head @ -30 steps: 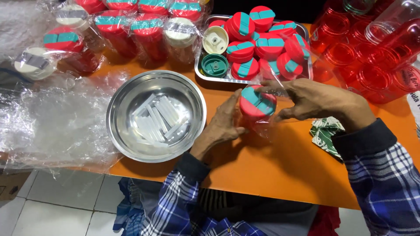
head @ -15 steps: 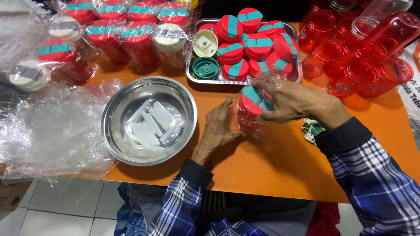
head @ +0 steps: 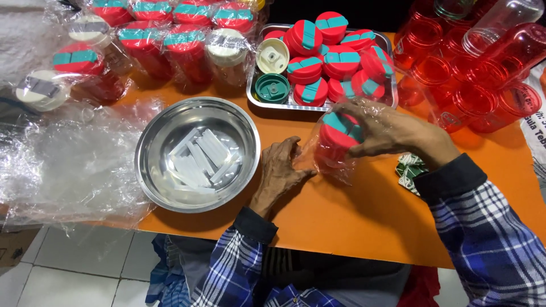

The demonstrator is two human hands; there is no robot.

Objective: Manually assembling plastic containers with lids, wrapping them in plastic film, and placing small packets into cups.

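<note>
Near the counter's middle, my right hand (head: 392,132) clamps the red teal-lidded plastic bottle (head: 336,142) steady while my open left hand (head: 282,170) tugs its clear wrap (head: 310,156) snug.

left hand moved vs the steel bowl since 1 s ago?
Yes. The left hand has come off the wrapped bottle and dropped flat to the table, nearer the steel bowl rim.

The right hand (head: 392,128) covers much of the red bottle's (head: 335,145) lid, and crinkled clear wrap blurs its body. The far wrapped bottles (head: 153,34) and the red cups (head: 472,68) at far right are cut off by the picture's edge.
</note>
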